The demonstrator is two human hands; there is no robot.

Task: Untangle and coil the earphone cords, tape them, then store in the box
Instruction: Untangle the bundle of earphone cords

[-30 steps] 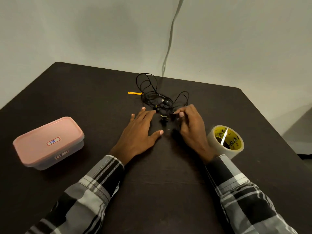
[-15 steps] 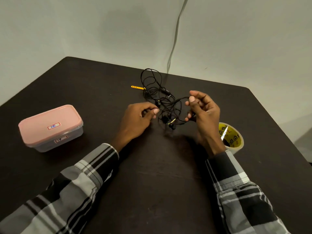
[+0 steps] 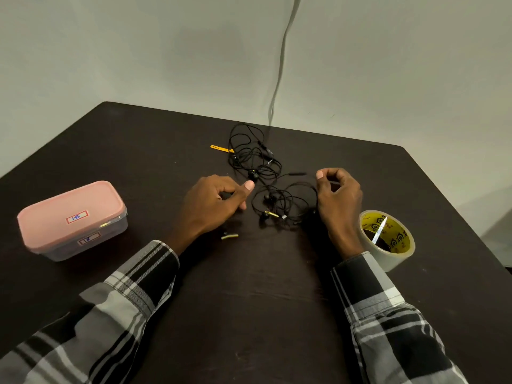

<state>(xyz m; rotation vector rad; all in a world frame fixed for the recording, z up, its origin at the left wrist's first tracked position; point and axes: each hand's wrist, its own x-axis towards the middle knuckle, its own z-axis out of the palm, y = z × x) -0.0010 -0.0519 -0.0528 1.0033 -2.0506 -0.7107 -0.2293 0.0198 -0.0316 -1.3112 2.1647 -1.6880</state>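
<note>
Black earphone cords lie tangled on the dark table in two clumps: a far clump and a near clump with a gold plug. My left hand is just left of the near clump, fingers curled round a dark piece of cord, thumb out. A small metal plug shows below this hand. My right hand pinches the cord at the near clump's right side. The pink-lidded box sits shut at the left. The tape roll stands by my right wrist.
A yellow strap lies at the far clump's left side. A grey cable runs down the wall behind the table. The table's far right corner is close to the wall.
Both hands went from the table to lifting the near clump, then spread apart and lowered. The cord bundle has been drawn toward me, splitting into two clumps.
</note>
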